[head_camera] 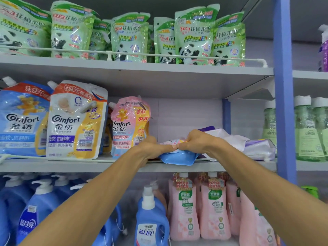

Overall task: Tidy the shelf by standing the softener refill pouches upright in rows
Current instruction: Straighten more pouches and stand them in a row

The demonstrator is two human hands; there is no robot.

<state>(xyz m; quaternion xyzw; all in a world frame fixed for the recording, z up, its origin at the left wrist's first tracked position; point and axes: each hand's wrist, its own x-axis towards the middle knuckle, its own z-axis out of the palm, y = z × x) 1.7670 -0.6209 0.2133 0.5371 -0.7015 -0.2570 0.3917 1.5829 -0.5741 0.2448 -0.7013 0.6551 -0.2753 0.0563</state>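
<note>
Both hands, left (152, 148) and right (195, 142), pinch one flat pouch (177, 157); it lies under both grips. Pink upright pouch (130, 125) at ten o'clock.

"Comfort" on blue pouch (23, 119), white pouch (74, 119)

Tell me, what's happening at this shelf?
A person is tidying softener refill pouches on the middle shelf. Both hands, the left hand and the right hand, have a grip on a flat-lying pouch with a blue underside at the shelf's front edge. To its left, a pink Comfort pouch and others already stand upright. To its right, a pile of white and purple pouches still lies flat.
</note>
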